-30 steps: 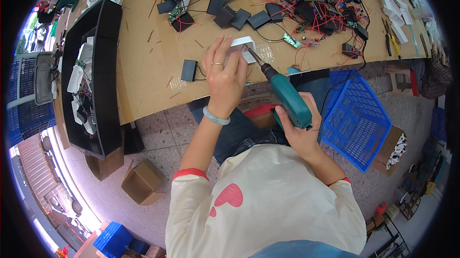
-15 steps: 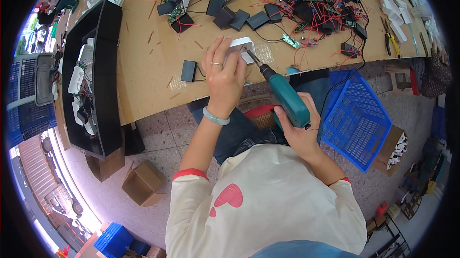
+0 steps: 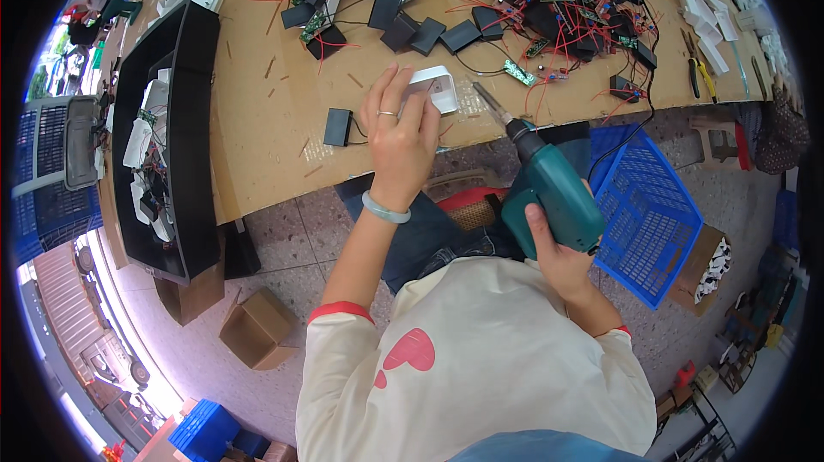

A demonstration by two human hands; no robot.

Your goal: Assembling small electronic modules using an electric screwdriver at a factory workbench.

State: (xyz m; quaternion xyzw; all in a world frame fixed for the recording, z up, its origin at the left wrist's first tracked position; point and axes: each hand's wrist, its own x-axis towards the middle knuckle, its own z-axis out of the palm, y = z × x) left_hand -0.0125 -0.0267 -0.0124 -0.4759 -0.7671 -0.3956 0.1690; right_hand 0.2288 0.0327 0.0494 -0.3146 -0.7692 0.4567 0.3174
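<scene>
My left hand [image 3: 402, 136], with a ring and a pale bangle, is closed on a small white plastic case [image 3: 445, 89] lying open side up on the cardboard tabletop. Its fingers cover the case's left part, and whatever lies beneath them is hidden. A green cordless drill [image 3: 562, 192] is wrapped in my right hand [image 3: 562, 260] beyond the table's front edge. The long bit points up and left, apart from the case. Beside my left fingers sits a black rectangular box [image 3: 338, 127] with a thin cable running toward the hand.
Circuit boards with red wires [image 3: 566, 16] and black boxes heap up at the far side. A long black tray [image 3: 193, 144] stands left, holding white cases. Pliers [image 3: 705, 76] lie at the right. A blue crate [image 3: 644, 222] sits right of my legs; a drill-side black cable hangs there.
My right hand has drawn the drill back and to the right, so its bit has left the white case. My left hand stays in place on the case.
</scene>
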